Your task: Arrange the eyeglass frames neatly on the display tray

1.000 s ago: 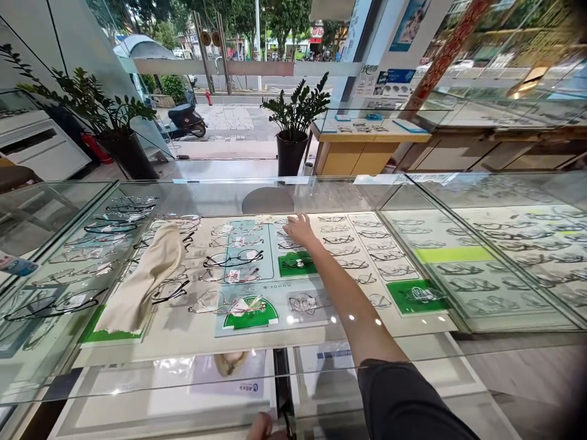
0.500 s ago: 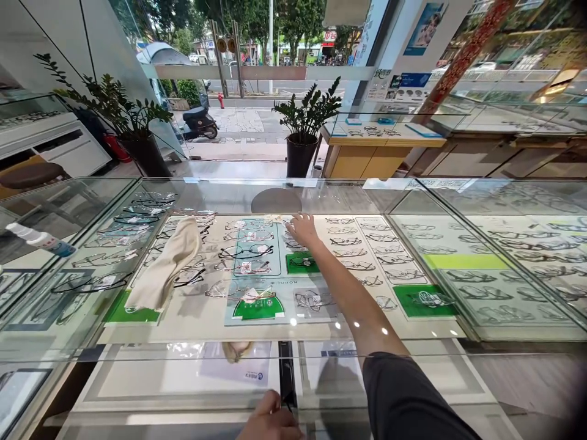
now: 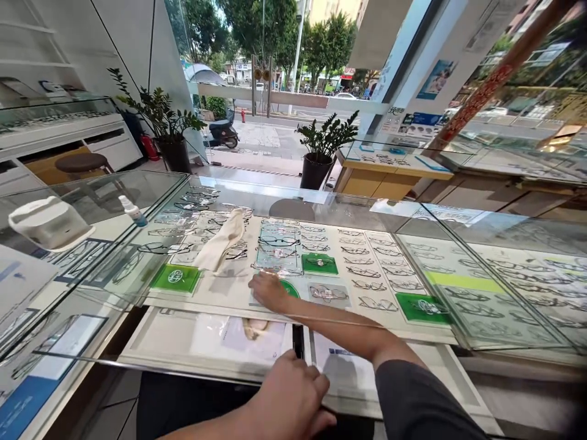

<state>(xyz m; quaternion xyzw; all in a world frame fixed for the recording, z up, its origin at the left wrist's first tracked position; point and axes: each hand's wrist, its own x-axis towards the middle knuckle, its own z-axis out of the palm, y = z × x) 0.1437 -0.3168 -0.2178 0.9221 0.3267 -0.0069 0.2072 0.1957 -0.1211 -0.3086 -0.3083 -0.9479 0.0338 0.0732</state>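
Note:
Beneath the glass counter top, rows of eyeglasses (image 3: 278,242) lie on a cream display board (image 3: 215,293). My right hand (image 3: 270,292) is low over the front of the board, its fingers bent downward beside a pair of eyeglasses and over a green fan-shaped card (image 3: 290,288). Its fingertips are hidden, so I cannot see what they pinch, if anything. My left hand (image 3: 296,388) is closed near the counter's front edge, in front of the drawers; its grip is hidden. A cream cloth (image 3: 223,241) lies across frames to the left of my right hand.
A spray bottle (image 3: 132,211) and a white device (image 3: 48,223) stand on the left glass. Green cards (image 3: 175,278) lie among the frames. Glass case edges run along both sides. Potted plants (image 3: 316,168), a stool (image 3: 81,162) and another display counter (image 3: 394,174) are beyond.
My right hand has come back from the rear of the board to its front left. My left hand now shows more fully, farther forward. The view has turned left.

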